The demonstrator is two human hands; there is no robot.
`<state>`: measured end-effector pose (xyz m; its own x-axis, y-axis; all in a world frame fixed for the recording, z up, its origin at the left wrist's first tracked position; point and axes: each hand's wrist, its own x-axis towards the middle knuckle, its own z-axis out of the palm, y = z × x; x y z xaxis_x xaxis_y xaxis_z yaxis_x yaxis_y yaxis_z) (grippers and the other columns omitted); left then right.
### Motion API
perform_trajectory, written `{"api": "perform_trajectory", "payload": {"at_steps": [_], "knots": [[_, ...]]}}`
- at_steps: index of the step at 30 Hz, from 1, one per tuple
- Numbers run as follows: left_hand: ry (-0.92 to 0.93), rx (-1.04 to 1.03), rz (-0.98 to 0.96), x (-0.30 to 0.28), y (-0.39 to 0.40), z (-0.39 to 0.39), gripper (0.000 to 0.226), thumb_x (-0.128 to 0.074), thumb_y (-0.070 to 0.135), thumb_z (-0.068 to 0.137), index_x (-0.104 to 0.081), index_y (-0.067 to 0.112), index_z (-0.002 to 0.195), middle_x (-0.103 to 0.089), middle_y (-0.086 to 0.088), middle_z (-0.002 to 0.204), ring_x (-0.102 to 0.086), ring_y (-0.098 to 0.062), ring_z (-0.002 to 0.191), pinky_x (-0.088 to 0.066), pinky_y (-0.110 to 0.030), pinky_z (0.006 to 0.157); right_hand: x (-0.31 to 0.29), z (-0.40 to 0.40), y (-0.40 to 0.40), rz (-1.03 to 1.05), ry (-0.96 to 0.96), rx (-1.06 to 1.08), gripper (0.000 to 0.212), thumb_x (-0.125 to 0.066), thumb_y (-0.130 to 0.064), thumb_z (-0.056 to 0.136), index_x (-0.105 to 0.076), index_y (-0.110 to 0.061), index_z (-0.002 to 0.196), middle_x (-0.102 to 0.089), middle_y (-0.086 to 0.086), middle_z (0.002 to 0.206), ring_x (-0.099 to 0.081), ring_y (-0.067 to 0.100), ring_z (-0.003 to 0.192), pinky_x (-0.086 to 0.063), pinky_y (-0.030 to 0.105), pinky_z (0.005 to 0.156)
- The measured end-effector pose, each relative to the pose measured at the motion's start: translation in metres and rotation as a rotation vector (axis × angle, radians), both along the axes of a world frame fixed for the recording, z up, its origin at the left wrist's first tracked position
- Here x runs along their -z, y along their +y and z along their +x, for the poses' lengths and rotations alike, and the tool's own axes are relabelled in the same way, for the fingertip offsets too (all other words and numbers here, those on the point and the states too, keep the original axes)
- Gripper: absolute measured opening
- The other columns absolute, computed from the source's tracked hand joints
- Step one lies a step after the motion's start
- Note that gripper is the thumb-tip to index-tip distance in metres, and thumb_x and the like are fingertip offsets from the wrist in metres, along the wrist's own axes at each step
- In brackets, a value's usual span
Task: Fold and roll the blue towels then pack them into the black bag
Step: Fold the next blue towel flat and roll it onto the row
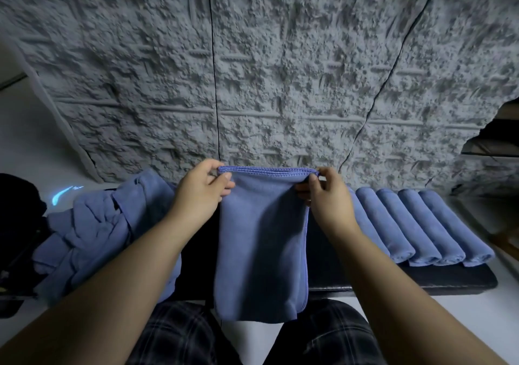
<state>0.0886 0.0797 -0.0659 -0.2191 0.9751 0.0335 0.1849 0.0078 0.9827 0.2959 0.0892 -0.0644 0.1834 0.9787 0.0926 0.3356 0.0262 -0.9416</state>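
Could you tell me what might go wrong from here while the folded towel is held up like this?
Both hands, left and right, only pinch the folded towel at its top corners; a slipping grip could undo the fold. Lowering it rightward might knock the rolled towels.

Black bench (449, 279) carries rolled towels (421, 224), crumpled towels (92, 232).

No legible txt, labels, brand marks, nos. or signs anywhere. Blue towels (261, 241) plain, stitched hem only. Far left, glowing blue-white mark (65, 193) by dark stuff: too blurred to read as logo or lettering.
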Motion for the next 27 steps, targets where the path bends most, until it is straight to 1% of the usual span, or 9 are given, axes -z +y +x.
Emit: {"api": "perform_trajectory", "payload": {"at_steps": [3, 6, 9, 12, 15, 18, 22, 24, 27], "knots": [[0.014, 0.01, 0.048, 0.014, 0.014, -0.005, 0.023, -0.05, 0.007, 0.094, -0.048, 0.025, 0.082, -0.064, -0.002, 0.077, -0.063, -0.006, 0.066, -0.047, -0.013, 0.06, 0.01, -0.003, 0.017, -0.017, -0.013, -0.004, 0.013, -0.042, -0.02, 0.099, -0.047, -0.028, 0.091, -0.066, -0.003, 0.08, -0.067, 0.015, 0.078, -0.054, 0.038, 0.081], [0.007, 0.06, 0.065, 0.031, 0.026, -0.01, 0.024, -0.049, 0.003, 0.093, -0.051, 0.026, 0.091, -0.066, -0.002, 0.086, -0.065, -0.008, 0.08, -0.051, -0.027, 0.083, 0.022, -0.005, 0.032, -0.02, -0.085, -0.007, 0.007, -0.043, -0.029, 0.095, -0.048, -0.031, 0.092, -0.066, 0.0, 0.093, -0.065, 0.023, 0.091, -0.05, 0.046, 0.087], [0.028, 0.265, -0.03, 0.05, 0.026, -0.011, 0.049, -0.049, -0.001, 0.092, -0.037, 0.027, 0.13, -0.053, -0.005, 0.127, -0.051, -0.014, 0.115, -0.036, -0.035, 0.106, 0.028, -0.007, 0.032, -0.091, -0.169, -0.094, 0.032, -0.044, -0.019, 0.096, -0.043, -0.019, 0.128, -0.059, -0.003, 0.109, -0.057, 0.015, 0.101, -0.039, 0.021, 0.085], [0.061, 0.414, -0.176, 0.073, 0.011, -0.008, 0.08, -0.054, -0.007, 0.088, -0.009, 0.03, 0.142, -0.032, -0.001, 0.14, -0.032, -0.013, 0.129, -0.029, -0.027, 0.106, 0.043, -0.005, 0.025, -0.167, -0.223, -0.24, 0.061, -0.048, -0.014, 0.096, -0.017, -0.017, 0.148, -0.05, 0.005, 0.136, -0.051, 0.017, 0.121, -0.035, 0.019, 0.091], [0.188, 0.483, -0.19, 0.097, -0.012, -0.004, 0.075, -0.064, -0.004, 0.083, -0.022, 0.026, 0.137, -0.04, -0.005, 0.139, -0.034, -0.011, 0.131, -0.028, -0.018, 0.105, 0.061, 0.001, 0.011, -0.197, -0.348, -0.287, 0.051, -0.053, -0.013, 0.093, -0.035, -0.013, 0.141, -0.055, 0.007, 0.132, -0.053, 0.019, 0.12, -0.034, 0.015, 0.088], [0.373, 0.483, -0.172, 0.115, -0.038, -0.001, 0.072, -0.075, 0.017, 0.077, -0.035, 0.029, 0.136, -0.042, 0.009, 0.135, -0.038, -0.008, 0.131, -0.029, -0.02, 0.107, 0.075, 0.004, -0.011, -0.177, -0.462, -0.361, 0.036, -0.055, -0.013, 0.092, -0.053, -0.01, 0.127, -0.06, 0.005, 0.122, -0.055, 0.019, 0.114, -0.032, 0.011, 0.081], [0.545, 0.538, -0.073, 0.13, -0.067, 0.001, 0.077, -0.077, 0.034, 0.074, -0.034, 0.032, 0.137, -0.026, 0.018, 0.142, -0.015, 0.003, 0.137, -0.014, -0.013, 0.109, 0.099, 0.011, -0.039, -0.051, -0.586, -0.448, 0.024, -0.067, -0.022, 0.084, -0.066, -0.012, 0.106, -0.065, 0.006, 0.104, -0.059, 0.025, 0.099, -0.037, 0.018, 0.085], [0.655, 0.557, 0.008, 0.138, -0.079, 0.0, 0.076, -0.075, 0.035, 0.076, -0.034, 0.029, 0.14, -0.02, 0.019, 0.145, -0.005, 0.002, 0.14, -0.009, -0.014, 0.111, 0.109, 0.016, -0.053, -0.02, -0.604, -0.491, 0.027, -0.068, -0.034, 0.079, -0.067, -0.015, 0.099, -0.063, 0.002, 0.097, -0.058, 0.021, 0.094, -0.038, 0.018, 0.085], [0.816, 0.504, 0.147, 0.149, -0.093, -0.002, 0.074, -0.075, 0.026, 0.074, -0.036, 0.027, 0.137, -0.03, 0.011, 0.147, -0.015, -0.003, 0.14, -0.018, -0.022, 0.113, 0.116, 0.022, -0.073, -0.05, -0.636, -0.516, 0.052, -0.06, -0.063, 0.072, -0.065, -0.016, 0.094, -0.054, -0.005, 0.094, -0.05, 0.014, 0.09, -0.035, 0.014, 0.081]]}}
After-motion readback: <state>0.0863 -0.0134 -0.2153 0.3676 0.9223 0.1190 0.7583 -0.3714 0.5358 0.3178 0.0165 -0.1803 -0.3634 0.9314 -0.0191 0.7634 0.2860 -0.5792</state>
